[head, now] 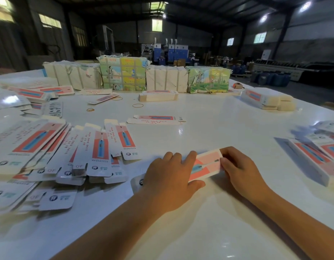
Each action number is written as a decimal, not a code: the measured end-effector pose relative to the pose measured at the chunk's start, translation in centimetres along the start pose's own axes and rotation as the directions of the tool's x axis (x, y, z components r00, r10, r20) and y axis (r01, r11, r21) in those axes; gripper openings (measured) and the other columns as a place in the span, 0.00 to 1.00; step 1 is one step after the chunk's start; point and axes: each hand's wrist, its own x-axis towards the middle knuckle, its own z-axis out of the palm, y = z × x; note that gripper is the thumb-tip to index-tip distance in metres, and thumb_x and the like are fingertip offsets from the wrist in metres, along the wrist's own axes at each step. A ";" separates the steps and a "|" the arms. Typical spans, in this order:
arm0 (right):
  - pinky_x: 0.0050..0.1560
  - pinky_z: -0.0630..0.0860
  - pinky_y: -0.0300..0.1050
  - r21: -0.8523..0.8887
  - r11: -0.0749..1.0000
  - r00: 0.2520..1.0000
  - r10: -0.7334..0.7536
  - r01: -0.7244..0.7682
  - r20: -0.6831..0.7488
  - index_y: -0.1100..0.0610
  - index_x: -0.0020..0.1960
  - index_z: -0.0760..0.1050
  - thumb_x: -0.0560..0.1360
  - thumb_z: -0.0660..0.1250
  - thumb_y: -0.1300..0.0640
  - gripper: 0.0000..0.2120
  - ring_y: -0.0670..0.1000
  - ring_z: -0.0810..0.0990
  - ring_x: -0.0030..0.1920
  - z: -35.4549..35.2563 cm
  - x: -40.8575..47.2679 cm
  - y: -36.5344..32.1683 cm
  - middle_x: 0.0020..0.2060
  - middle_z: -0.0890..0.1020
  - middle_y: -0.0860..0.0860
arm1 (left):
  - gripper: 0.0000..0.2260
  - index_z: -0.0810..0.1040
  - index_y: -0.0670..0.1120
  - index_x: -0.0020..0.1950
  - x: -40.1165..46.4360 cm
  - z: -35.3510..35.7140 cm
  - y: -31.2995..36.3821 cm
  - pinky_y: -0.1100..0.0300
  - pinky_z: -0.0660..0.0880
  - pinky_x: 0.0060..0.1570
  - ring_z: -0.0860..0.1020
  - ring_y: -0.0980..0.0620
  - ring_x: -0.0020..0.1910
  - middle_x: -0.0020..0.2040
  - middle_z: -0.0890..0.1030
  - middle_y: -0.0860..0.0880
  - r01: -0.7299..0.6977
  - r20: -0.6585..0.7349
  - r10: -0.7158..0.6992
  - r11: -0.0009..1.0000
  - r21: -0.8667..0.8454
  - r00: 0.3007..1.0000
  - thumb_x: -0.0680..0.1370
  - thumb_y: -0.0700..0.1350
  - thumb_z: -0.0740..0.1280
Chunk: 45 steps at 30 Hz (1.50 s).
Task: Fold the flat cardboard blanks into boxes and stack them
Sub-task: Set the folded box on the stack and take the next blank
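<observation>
A pink and white cardboard blank [206, 165] with a blue toothbrush picture lies on the white table [209, 212] near its front middle. My left hand [170, 182] rests over its left part and hides much of it, fingers spread along the top edge and thumb at the lower edge. My right hand [239, 168] grips its right end with thumb and fingers. A loose heap of flat blanks [55, 156] covers the table's left side. Folded boxes [318, 156] lie stacked at the right edge.
One flat blank [156, 120] lies alone in the middle. A banded stack of blanks [158, 96] and rubber bands [138, 105] sit farther back. Wrapped bundles [123, 76] line the far edge. More blanks [267, 100] sit at the far right.
</observation>
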 end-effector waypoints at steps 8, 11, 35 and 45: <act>0.51 0.76 0.35 0.461 0.886 0.981 0.126 -0.046 -0.145 0.44 0.62 0.69 0.73 0.68 0.56 0.20 0.47 0.77 0.55 -1.0 0.7 -0.2 0.59 0.74 0.47 | 0.29 0.53 0.58 0.70 0.1 -0.7 0.7 0.60 0.64 0.37 0.72 0.52 0.52 0.55 0.74 0.54 0.066 -0.034 -0.072 0.988 -0.143 0.997 0.74 0.69 0.52; 0.39 0.81 0.42 0.815 0.495 0.949 0.238 -0.300 0.205 0.55 0.56 0.72 0.67 0.68 0.59 0.18 0.53 0.81 0.42 -1.4 1.3 0.0 0.42 0.81 0.54 | 0.29 0.53 0.57 0.71 0.0 -0.5 1.1 0.59 0.64 0.39 0.71 0.51 0.53 0.57 0.74 0.53 0.055 -0.019 -0.058 0.991 -0.123 0.998 0.74 0.69 0.50; 0.36 0.80 0.42 0.661 0.686 0.936 0.344 -0.305 0.076 0.52 0.39 0.86 0.79 0.55 0.66 0.23 0.53 0.85 0.42 -0.5 0.8 0.9 0.41 0.86 0.55 | 0.28 0.47 0.55 0.70 -0.2 0.6 1.3 0.57 0.67 0.44 0.70 0.49 0.55 0.61 0.72 0.48 -0.016 -0.006 0.016 1.000 -0.016 1.000 0.76 0.67 0.50; 0.33 0.72 0.28 0.152 0.988 0.995 0.016 -0.002 -0.097 0.50 0.39 0.76 0.79 0.54 0.66 0.19 0.40 0.80 0.36 -0.1 -0.7 -0.3 0.32 0.82 0.41 | 0.28 0.47 0.53 0.72 -0.1 0.5 1.6 0.55 0.70 0.48 0.69 0.48 0.56 0.62 0.71 0.47 0.013 0.004 -0.013 1.000 0.002 1.000 0.77 0.65 0.51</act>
